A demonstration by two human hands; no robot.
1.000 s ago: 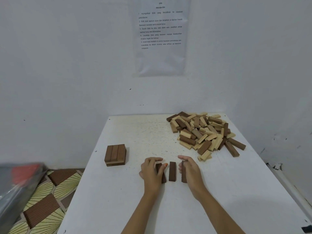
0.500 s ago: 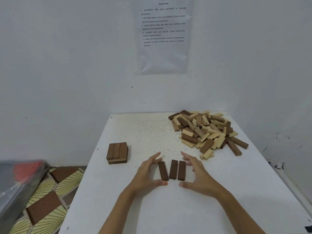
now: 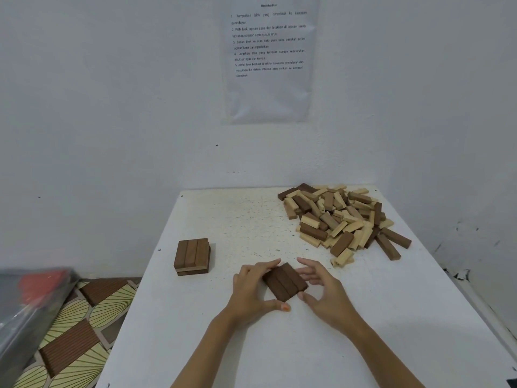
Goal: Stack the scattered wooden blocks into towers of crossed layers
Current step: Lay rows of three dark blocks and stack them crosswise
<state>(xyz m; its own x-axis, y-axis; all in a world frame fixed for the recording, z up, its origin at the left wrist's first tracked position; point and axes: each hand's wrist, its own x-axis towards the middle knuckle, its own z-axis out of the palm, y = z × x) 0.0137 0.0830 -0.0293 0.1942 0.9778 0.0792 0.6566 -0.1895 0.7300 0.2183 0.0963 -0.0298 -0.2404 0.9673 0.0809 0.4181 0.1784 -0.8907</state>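
Note:
Three dark brown blocks (image 3: pixel 285 282) lie pressed side by side as one flat row, turned at an angle on the white table (image 3: pixel 279 354). My left hand (image 3: pixel 250 294) holds this row, with its fingers on the far left edge and its thumb at the near corner. My right hand (image 3: pixel 321 289) hovers at the row's right side with spread fingers, its thumb close to the near right corner. A short tower (image 3: pixel 192 256) of crossed layers with dark blocks on top stands at the table's left edge. The loose pile of light and dark blocks (image 3: pixel 340 219) fills the far right corner.
The table stands against a white wall with a printed sheet (image 3: pixel 270 57) on it. Left of the table the patterned floor (image 3: pixel 72 331) is well below, and a blurred grey and red object (image 3: pixel 30 298) sits there. Bare tabletop lies between the tower and the pile.
The three dark blocks, spaced apart before, are now pushed together into one row and turned counter-clockwise. My left hand has closed around the row; my right hand stays beside it.

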